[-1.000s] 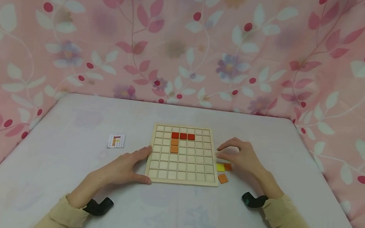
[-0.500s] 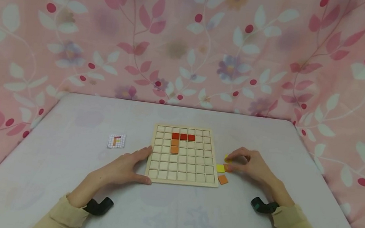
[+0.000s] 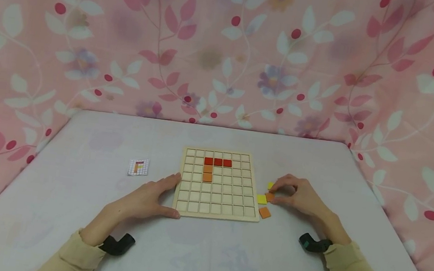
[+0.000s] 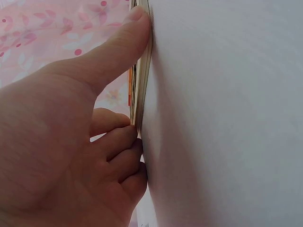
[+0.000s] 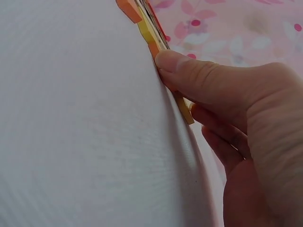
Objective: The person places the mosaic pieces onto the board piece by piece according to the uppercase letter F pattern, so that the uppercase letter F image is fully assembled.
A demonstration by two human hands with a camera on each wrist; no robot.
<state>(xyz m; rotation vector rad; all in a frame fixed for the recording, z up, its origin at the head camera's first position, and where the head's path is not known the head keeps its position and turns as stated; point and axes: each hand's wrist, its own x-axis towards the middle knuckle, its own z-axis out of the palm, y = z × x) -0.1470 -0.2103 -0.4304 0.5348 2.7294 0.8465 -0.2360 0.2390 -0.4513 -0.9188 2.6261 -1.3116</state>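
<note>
A wooden grid board (image 3: 214,218) lies flat in the middle of the table in the head view. Three red tiles (image 3: 218,162) sit in a row on it, with two orange tiles (image 3: 207,173) below the leftmost. My left hand (image 3: 142,199) rests against the board's left edge, thumb at the near corner; the left wrist view shows the thumb (image 4: 128,35) on the rim. Right of the board, my right hand (image 3: 299,196) pinches a loose orange tile (image 3: 269,198) between thumb and fingertip. Yellow tiles (image 3: 261,199) lie beside it, one partly behind the fingers.
Nearer me, another orange tile (image 3: 265,213) lies by the board's right edge. A small printed pattern card (image 3: 138,167) is left of the board. Behind the white-covered table (image 3: 208,262) hangs a pink floral cloth (image 3: 210,61).
My right hand has moved right and down from the board's edge to the loose tiles, and its fingers have closed at an orange tile. The left hand stays at the board.
</note>
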